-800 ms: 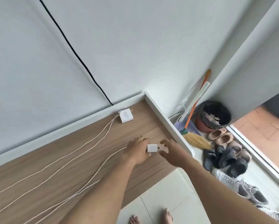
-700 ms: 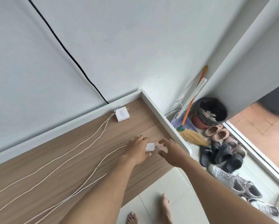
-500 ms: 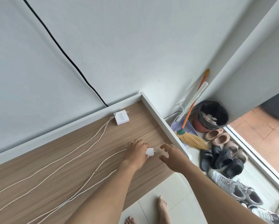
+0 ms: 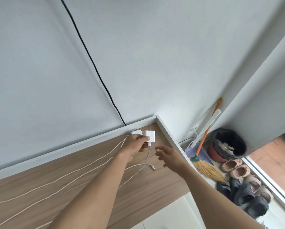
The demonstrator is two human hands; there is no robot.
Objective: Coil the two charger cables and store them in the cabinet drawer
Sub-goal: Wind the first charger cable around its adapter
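Head view shows the left hand (image 4: 135, 144) raised just above the wooden surface (image 4: 82, 184), its thumb and fingers pinching a white charger plug (image 4: 149, 136) with the prongs pointing up toward the wall. From the plug's underside a pale cable (image 4: 143, 164) drops down, loops on the surface below the hand and ends in a small metal connector (image 4: 152, 167) lying loose, just under the right hand. The right hand (image 4: 169, 155) hovers beside the plug, fingers spread and slightly curled, gripping nothing, apart from both plug and cable. Just behind the left hand's fingers, partly hidden, a second white plug (image 4: 136, 132) sits against the surface's raised white rim (image 4: 72, 146), and two more pale cable runs (image 4: 64, 180) stretch away from there along the surface, well out to the left of both hands. As far as can be judged, the task is at its very start: one charger is picked up but its cable hangs uncoiled, the other charger lies untouched with its cable stretched out, and no drawer is in sight. Left to do, it seems: wind the held cable, likely with the free right hand, repeat with the second, then put both into the drawer.
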